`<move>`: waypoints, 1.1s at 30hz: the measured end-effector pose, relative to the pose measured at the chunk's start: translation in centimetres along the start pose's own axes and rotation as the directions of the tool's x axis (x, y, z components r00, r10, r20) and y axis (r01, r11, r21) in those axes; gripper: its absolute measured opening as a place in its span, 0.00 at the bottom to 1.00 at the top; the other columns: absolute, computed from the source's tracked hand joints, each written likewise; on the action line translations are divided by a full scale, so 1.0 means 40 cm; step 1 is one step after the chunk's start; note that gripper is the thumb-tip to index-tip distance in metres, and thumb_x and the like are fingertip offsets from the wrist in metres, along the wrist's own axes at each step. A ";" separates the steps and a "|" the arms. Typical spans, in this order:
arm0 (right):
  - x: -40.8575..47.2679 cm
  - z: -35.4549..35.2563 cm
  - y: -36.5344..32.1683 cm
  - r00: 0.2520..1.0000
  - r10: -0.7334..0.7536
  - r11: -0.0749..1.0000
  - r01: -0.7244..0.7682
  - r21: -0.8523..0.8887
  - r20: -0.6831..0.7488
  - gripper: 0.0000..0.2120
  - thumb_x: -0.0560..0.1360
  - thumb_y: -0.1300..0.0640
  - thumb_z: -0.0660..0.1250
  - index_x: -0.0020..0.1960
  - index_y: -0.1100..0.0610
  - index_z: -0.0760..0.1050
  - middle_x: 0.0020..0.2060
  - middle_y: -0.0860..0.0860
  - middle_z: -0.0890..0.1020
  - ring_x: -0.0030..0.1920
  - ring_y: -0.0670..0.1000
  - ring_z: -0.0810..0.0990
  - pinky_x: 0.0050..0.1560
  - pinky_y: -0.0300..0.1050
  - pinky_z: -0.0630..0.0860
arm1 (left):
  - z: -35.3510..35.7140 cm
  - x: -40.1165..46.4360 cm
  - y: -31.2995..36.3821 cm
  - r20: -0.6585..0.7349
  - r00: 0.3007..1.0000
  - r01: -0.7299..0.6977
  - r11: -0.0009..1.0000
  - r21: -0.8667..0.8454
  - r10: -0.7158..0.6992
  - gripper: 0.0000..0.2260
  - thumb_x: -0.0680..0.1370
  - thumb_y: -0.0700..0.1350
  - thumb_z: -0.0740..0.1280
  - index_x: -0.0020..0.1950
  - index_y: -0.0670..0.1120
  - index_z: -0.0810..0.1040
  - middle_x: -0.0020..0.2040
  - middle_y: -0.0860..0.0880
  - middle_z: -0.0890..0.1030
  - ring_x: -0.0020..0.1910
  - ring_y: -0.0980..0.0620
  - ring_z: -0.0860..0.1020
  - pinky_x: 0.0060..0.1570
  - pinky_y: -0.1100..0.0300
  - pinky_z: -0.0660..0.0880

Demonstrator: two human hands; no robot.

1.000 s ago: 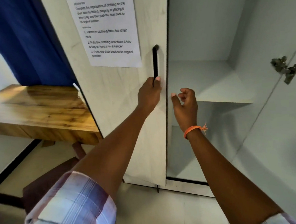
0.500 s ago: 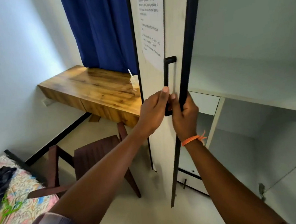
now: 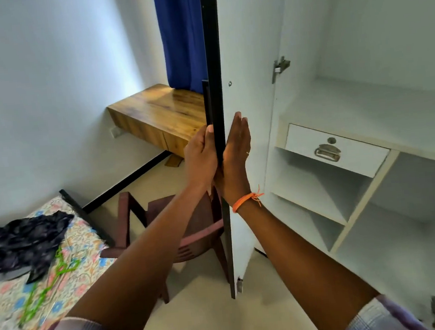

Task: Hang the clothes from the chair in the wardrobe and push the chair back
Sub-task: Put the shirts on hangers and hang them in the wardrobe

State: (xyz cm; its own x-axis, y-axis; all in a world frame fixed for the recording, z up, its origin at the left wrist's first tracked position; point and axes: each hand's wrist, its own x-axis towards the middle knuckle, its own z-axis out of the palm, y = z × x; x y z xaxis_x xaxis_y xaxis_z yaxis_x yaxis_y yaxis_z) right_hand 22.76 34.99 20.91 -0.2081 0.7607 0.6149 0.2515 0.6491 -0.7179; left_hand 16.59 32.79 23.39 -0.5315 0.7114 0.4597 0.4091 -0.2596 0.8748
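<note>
A person stands at an open wardrobe, its door [image 3: 246,87] seen edge-on. The left hand [image 3: 201,155] curls around the black handle [image 3: 207,102] on the door's outer face; the right hand [image 3: 238,157] lies flat, fingers straight, against the inner face. The step in hand looks like swinging the door wide. The dark clothes [image 3: 19,242] lie on the bed [image 3: 8,299] beside a green hanger [image 3: 50,284], not on the brown chair [image 3: 190,228]. Next likely calls for releasing the door and fetching both.
</note>
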 end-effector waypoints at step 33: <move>-0.541 0.527 -0.340 0.765 -0.019 0.999 -0.011 0.042 0.644 0.16 0.73 0.62 0.66 0.61 0.57 0.75 0.56 0.54 0.79 0.56 0.57 0.78 0.52 0.49 0.71 | -0.914 -0.494 -0.196 -0.611 0.675 0.570 0.818 0.076 -0.413 0.11 0.83 0.46 0.62 0.50 0.41 0.80 0.44 0.47 0.83 0.39 0.54 0.81 0.39 0.62 0.75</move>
State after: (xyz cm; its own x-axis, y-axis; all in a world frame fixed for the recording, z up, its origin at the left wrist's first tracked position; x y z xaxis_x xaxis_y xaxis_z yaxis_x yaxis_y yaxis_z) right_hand 3.92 9.81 10.51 -0.7726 0.5728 0.2737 0.2134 0.6404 -0.7378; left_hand -3.20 -3.10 13.05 -0.9811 0.1885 0.0428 0.0888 0.2427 0.9660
